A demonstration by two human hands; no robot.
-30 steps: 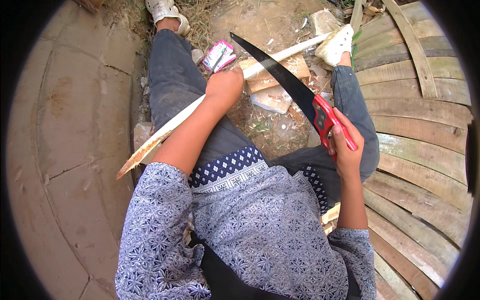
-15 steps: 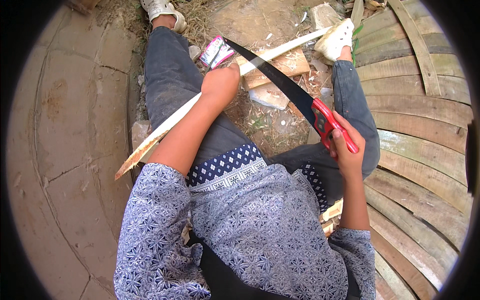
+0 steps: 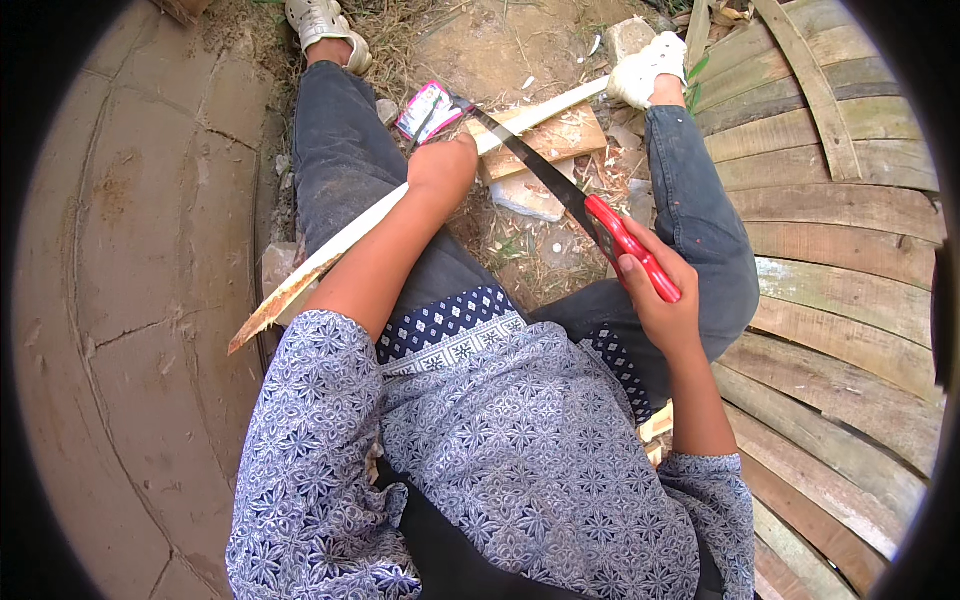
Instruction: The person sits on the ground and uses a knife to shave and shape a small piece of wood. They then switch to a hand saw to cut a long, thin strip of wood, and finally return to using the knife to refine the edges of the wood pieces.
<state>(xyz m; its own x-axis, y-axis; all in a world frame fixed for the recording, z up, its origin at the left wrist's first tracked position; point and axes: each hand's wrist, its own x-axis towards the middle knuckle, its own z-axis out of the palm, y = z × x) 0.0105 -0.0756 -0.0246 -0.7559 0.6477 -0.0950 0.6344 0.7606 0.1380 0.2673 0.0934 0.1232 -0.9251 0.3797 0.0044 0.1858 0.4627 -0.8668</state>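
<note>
My left hand [image 3: 443, 172] is closed around a long pale wooden strip [image 3: 350, 232], which slants from the rough brown end at lower left up to my shoe at upper right. In my right hand [image 3: 660, 290] is a pruning saw, gripped by its red handle [image 3: 637, 252]. Its dark blade [image 3: 545, 172] points up and left, crossing the strip just beyond my left fist. I cannot tell whether the teeth touch the wood. Under the strip lies a thick wooden block [image 3: 565, 135] on the ground.
A pink-edged packet [image 3: 425, 108] lies beyond my left hand. A pale flat stone [image 3: 530, 195] sits by the block among wood shavings. Wooden slats [image 3: 840, 250] run along the right, and a cracked brown slab [image 3: 140, 280] fills the left. My legs are spread around the work.
My right hand has moved slightly left with the saw, and the blade has turned more edge-on, its tip lower by the strip. My left hand still grips the strip.
</note>
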